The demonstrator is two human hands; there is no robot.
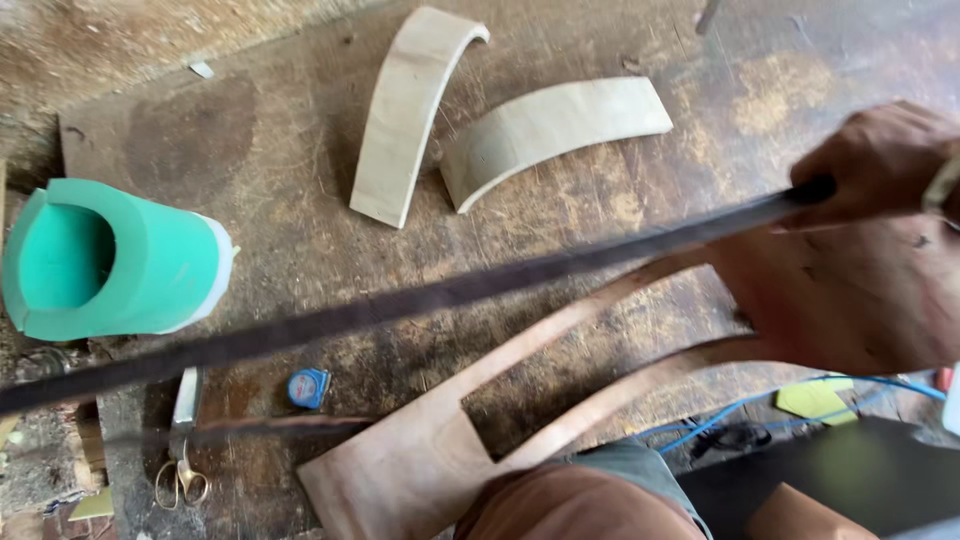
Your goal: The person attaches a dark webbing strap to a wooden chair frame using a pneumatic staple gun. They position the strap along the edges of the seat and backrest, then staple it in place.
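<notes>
So right now my right hand is wrapped tight round one end of a long dark saw blade, which stretches across the workbench toward its left edge. The blade sits over a forked wooden piece at the near edge, braced on my knee. Left hand's out of view. Two curved wood pieces already lie cut at the far side; the forked one looks unfinished. A green foam form lies on the left.
</notes>
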